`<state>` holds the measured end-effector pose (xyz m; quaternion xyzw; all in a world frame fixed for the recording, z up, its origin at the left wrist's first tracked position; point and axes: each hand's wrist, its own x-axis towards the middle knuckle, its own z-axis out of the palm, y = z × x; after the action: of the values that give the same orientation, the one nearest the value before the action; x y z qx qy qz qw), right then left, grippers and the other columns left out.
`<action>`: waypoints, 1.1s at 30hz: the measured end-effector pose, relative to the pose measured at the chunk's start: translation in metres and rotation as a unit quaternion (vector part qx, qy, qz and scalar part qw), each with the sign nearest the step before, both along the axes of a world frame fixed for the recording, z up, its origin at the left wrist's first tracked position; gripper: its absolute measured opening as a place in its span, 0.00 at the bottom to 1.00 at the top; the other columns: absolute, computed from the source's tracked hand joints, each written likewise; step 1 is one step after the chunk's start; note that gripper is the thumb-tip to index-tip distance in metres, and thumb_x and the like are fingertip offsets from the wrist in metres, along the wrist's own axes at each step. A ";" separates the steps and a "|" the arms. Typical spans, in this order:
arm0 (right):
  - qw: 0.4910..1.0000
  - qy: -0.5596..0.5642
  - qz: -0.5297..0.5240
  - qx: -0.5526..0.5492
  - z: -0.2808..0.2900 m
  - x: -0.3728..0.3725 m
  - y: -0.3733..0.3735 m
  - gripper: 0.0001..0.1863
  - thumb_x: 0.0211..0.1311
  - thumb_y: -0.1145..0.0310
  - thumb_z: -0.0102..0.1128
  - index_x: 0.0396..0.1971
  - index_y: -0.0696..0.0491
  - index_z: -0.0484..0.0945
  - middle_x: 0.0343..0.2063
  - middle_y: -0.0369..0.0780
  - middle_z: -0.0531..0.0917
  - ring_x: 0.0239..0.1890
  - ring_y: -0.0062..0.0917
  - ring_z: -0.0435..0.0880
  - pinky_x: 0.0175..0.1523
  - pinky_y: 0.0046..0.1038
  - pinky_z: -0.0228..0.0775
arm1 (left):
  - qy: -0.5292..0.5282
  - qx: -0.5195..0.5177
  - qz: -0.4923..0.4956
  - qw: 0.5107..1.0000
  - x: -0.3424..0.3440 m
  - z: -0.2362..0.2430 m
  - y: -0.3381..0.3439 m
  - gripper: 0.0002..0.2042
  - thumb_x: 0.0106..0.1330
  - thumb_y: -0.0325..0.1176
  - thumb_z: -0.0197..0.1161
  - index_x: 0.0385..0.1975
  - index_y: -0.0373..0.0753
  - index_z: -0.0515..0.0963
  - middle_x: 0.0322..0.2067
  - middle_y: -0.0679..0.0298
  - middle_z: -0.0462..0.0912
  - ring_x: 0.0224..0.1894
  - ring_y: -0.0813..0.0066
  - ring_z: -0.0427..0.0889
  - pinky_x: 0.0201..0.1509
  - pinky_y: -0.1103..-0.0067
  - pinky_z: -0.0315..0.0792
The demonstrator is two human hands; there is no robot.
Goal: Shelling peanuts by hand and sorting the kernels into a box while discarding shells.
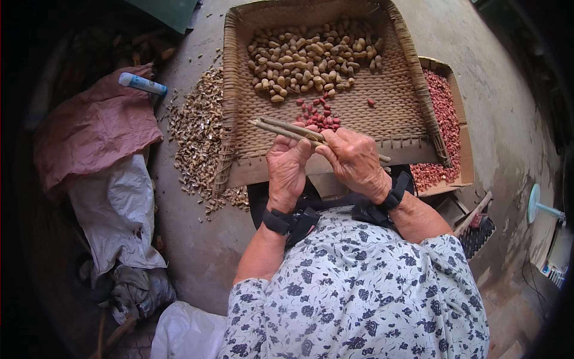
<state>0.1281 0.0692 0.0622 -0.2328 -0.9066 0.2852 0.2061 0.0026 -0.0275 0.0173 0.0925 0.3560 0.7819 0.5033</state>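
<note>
Two thin wooden sticks lie close together and slant across both hands, over the near side of a woven basket tray. My right hand is wrapped around their right part. My left hand is closed against them further left, thumb and fingers pressed together; whether a peanut is hidden between those fingers I cannot tell. Just beyond the sticks, a small group of red shelled peanuts rests on the weave. Unshelled peanuts are heaped at the tray's far side.
Broken peanut shells pile on the floor left of the tray. To the right stands a cardboard box of red peanut kernels. Sacks and a blue-white tube lie at left; a pale blue fan is far right.
</note>
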 end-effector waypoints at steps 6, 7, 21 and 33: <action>0.997 -0.002 -0.022 -0.071 -0.005 -0.003 0.001 0.11 0.56 0.63 0.60 0.32 0.53 0.74 0.23 0.42 0.75 0.26 0.37 0.77 0.31 0.35 0.69 | 0.026 -0.048 0.033 0.998 0.002 0.004 0.004 0.14 0.59 0.23 0.63 0.45 0.32 0.74 0.40 0.56 0.81 0.42 0.71 0.80 0.46 0.78 0.76; 0.996 0.011 -0.012 -0.083 -0.009 -0.003 0.003 0.11 0.55 0.63 0.60 0.34 0.53 0.74 0.24 0.42 0.75 0.27 0.37 0.78 0.32 0.35 0.69 | 0.037 -0.057 0.034 0.997 0.001 0.004 0.005 0.14 0.58 0.22 0.63 0.45 0.31 0.74 0.39 0.56 0.81 0.41 0.71 0.81 0.45 0.78 0.77; 0.962 0.047 -0.035 -0.267 -0.007 -0.005 0.012 0.13 0.55 0.72 0.60 0.41 0.59 0.76 0.29 0.41 0.79 0.29 0.25 0.77 0.35 0.25 0.70 | 0.071 -0.114 0.027 0.991 0.008 0.011 0.001 0.10 0.58 0.22 0.63 0.39 0.28 0.77 0.35 0.56 0.82 0.35 0.71 0.83 0.42 0.78 0.80; 0.979 0.078 -0.028 -0.185 -0.019 -0.011 0.001 0.07 0.48 0.74 0.57 0.27 0.61 0.73 0.23 0.47 0.76 0.28 0.40 0.76 0.34 0.36 0.68 | 0.207 -0.178 0.030 0.962 0.013 0.021 0.003 0.04 0.57 0.20 0.61 0.32 0.31 0.80 0.28 0.62 0.82 0.30 0.79 0.80 0.32 0.84 0.75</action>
<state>0.1170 0.0698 0.0430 -0.2689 -0.8127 0.4592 0.2372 0.0154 -0.0241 0.0387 0.1505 0.5883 0.6843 0.4037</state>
